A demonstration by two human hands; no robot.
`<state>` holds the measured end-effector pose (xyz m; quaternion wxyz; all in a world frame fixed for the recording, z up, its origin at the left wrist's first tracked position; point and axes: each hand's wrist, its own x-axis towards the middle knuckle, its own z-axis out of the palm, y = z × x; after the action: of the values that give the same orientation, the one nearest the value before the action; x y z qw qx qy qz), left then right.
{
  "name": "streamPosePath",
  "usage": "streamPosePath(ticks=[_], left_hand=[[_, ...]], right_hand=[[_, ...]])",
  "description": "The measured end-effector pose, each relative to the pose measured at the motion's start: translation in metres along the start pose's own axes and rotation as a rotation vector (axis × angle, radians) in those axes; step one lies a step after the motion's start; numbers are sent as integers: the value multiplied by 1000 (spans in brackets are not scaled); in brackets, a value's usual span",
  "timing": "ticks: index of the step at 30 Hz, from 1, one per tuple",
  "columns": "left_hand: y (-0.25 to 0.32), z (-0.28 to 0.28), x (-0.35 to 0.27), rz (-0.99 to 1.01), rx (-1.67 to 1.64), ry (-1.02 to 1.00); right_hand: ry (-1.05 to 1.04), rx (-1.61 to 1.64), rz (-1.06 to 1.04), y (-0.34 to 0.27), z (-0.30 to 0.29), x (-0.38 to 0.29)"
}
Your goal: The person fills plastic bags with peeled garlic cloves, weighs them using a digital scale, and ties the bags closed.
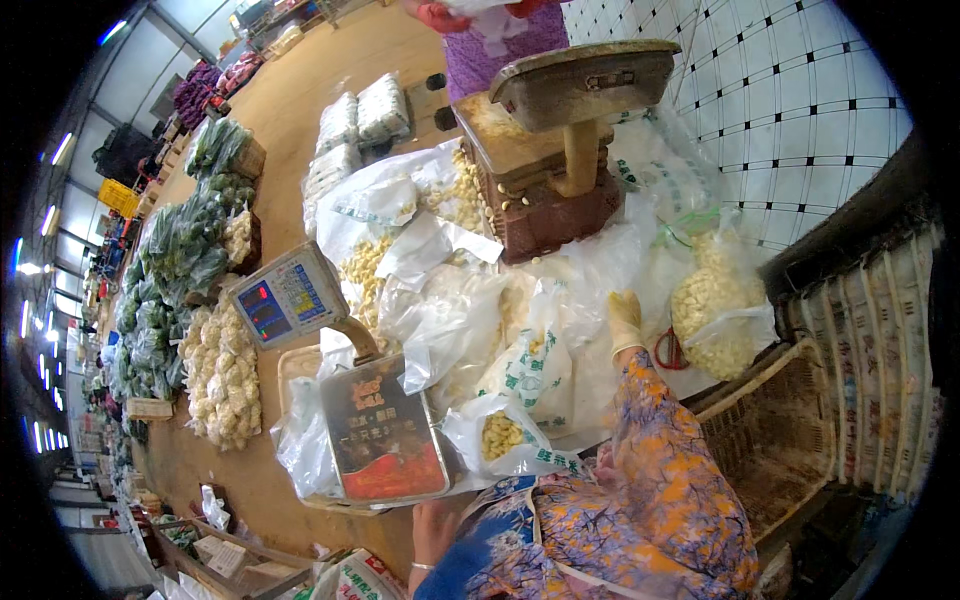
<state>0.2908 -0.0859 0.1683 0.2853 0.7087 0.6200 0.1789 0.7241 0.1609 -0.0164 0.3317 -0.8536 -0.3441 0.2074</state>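
My right hand (625,319), in a pale yellow glove, reaches onto the plastic-covered worktable beside loose clear bags (592,289). Its fingers are foreshortened, so a grip cannot be made out. Close to its wrist lie red-handled scissors (670,350). My left hand (433,521) is bare, with a bangle at the wrist. It is at the near edge of a digital scale's platform (390,427), its fingertips hard to see. Between my arms, an open printed plastic bag (525,450) shows peeled garlic cloves (500,435). A fuller clear bag of cloves (718,315) stands to the right.
A second, brown scale (555,202) stands on the far side, near a person in red gloves (442,16). Loose cloves (365,266) lie among bags. A plastic crate (772,427) sits at right. Bagged garlic bulbs (220,367) and greens (184,247) are stacked at left.
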Motion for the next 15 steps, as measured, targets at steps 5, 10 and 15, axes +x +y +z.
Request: streamPosePath(ticks=[5, 10, 15], left_hand=[[-12, -22, 28, -220, -277, 31], [-10, -49, 108, -27, -355, 313], [50, -128, 151, 312, 18, 551]], right_hand=[[-404, 565, -152, -146, -33, -91], [-750, 693, -511, -166, -72, -151], [-1179, 331, -734, -205, -116, -196]])
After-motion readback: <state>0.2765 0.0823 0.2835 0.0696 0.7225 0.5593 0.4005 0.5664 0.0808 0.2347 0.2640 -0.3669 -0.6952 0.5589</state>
